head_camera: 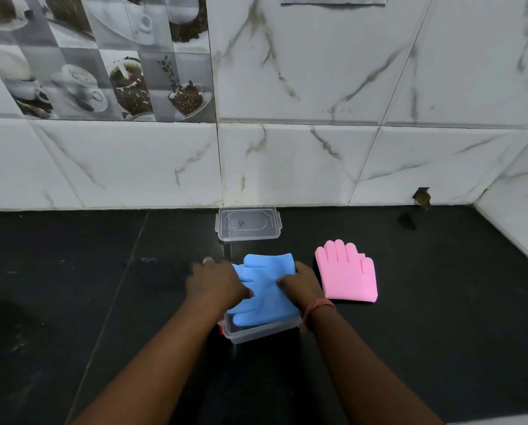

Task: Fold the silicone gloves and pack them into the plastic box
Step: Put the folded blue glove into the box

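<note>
A folded blue silicone glove (265, 289) lies over the clear plastic box (256, 332) at the middle of the black counter, its fingers pointing toward me. My left hand (215, 285) grips the glove's left edge with curled fingers. My right hand (302, 285) grips its right edge, thumb on top. A pink silicone glove (347, 273) lies flat on the counter to the right, fingers pointing to the wall. The box's clear lid (248, 223) lies farther back, against the wall.
The black stone counter (103, 302) runs left and right, bounded by a marble-tiled wall (287, 164) behind and a side wall (517, 234) at the right. A small dark hole (422, 197) sits low in the back wall.
</note>
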A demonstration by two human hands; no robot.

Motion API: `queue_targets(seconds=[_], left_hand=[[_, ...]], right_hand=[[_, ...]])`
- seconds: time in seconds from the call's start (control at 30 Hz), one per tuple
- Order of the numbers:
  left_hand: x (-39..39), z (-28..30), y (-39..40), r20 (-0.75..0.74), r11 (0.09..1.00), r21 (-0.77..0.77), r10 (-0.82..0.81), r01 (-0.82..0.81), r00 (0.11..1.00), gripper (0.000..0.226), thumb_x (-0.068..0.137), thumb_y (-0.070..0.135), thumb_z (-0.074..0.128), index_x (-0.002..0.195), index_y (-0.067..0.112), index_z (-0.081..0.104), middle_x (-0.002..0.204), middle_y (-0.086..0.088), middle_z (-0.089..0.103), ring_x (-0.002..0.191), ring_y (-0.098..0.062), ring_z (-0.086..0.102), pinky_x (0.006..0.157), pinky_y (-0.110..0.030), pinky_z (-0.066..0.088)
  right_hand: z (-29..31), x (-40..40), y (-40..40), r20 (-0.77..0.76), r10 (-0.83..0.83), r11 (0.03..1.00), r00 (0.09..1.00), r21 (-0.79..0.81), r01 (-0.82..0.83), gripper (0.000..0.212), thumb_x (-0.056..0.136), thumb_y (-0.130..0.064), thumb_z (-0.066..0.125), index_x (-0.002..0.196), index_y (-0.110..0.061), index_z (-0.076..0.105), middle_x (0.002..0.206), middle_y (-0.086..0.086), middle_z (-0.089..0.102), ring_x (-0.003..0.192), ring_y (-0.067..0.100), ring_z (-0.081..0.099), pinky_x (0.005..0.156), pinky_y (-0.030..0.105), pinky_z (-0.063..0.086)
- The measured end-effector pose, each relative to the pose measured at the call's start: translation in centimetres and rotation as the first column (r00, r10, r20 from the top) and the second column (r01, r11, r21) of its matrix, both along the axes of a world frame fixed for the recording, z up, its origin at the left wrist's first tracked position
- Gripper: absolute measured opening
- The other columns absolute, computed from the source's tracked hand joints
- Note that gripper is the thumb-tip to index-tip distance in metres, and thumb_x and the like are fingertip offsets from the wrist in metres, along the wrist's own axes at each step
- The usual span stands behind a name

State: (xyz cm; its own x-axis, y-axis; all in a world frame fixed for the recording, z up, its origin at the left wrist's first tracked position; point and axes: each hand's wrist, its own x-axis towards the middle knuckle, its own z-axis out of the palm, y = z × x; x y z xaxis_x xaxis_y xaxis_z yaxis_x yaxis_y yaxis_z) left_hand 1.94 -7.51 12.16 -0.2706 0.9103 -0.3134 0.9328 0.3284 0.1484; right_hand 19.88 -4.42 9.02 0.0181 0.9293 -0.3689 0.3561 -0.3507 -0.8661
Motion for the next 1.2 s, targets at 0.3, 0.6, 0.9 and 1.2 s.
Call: queue_targets(seconds=[0.3, 0.6, 0.9, 1.2], left_hand=[[1.1, -3.8, -0.9, -0.038, 0.922, 0.132, -0.361, 0.363, 0.932, 0.135, 0.060, 0.066, 0.081, 0.163, 0.032, 0.002, 0.165, -0.005, 0.020, 0.145, -0.030, 0.027, 0.116, -0.046, 0.026], [-0.2, -5.4, -1.6, 0.027, 0.915, 0.265, -0.323, 0.305, 0.946, 0.141, 0.038, 0.094, 0.059, 0.159, 0.034, 0.016, 0.147, 0.002, 0.034, 0.132, -0.027, 0.034, 0.106, -0.045, 0.029], [0.9, -5.4, -2.2, 0.067, 0.778, 0.594, -0.303, 0.206, 0.951, 0.035, 0.097, 0.065, 0.039, 0.109, 0.040, 0.060, 0.100, 0.018, 0.063, 0.105, -0.016, 0.051, 0.090, -0.041, 0.034], [1.8, -5.1, -2.0, -0.035, 0.849, 0.493, -0.199, 0.190, 0.979, 0.031, 0.101, 0.040, 0.046, 0.078, 0.028, 0.063, 0.064, 0.012, 0.049, 0.090, -0.016, 0.058, 0.078, -0.037, 0.017]], right_hand=[[0.0, 0.9, 0.5, -0.051, 0.066, 0.996, 0.997, -0.061, -0.069, 0.028, 0.085, -0.003, 0.061, 0.107, -0.019, 0.066, 0.104, 0.004, 0.070, 0.095, 0.021, 0.065, 0.081, 0.036, 0.054], [-0.1, 1.2, 1.1, -0.047, 0.124, 0.987, 0.991, -0.098, -0.128, 0.028, 0.077, 0.001, 0.061, 0.096, -0.017, 0.071, 0.105, 0.010, 0.074, 0.092, 0.027, 0.066, 0.089, 0.042, 0.054], [-0.1, 1.7, 1.4, -0.048, 0.182, 0.976, 0.982, -0.113, -0.186, 0.026, 0.077, -0.002, 0.061, 0.089, -0.023, 0.072, 0.094, -0.002, 0.074, 0.087, 0.019, 0.065, 0.079, 0.035, 0.052], [-0.1, 1.3, 1.4, 0.154, 0.274, 0.961, 0.949, -0.073, -0.266, 0.026, 0.076, -0.006, 0.060, 0.100, -0.007, 0.070, 0.099, 0.011, 0.071, 0.089, 0.026, 0.063, 0.079, 0.037, 0.049]])
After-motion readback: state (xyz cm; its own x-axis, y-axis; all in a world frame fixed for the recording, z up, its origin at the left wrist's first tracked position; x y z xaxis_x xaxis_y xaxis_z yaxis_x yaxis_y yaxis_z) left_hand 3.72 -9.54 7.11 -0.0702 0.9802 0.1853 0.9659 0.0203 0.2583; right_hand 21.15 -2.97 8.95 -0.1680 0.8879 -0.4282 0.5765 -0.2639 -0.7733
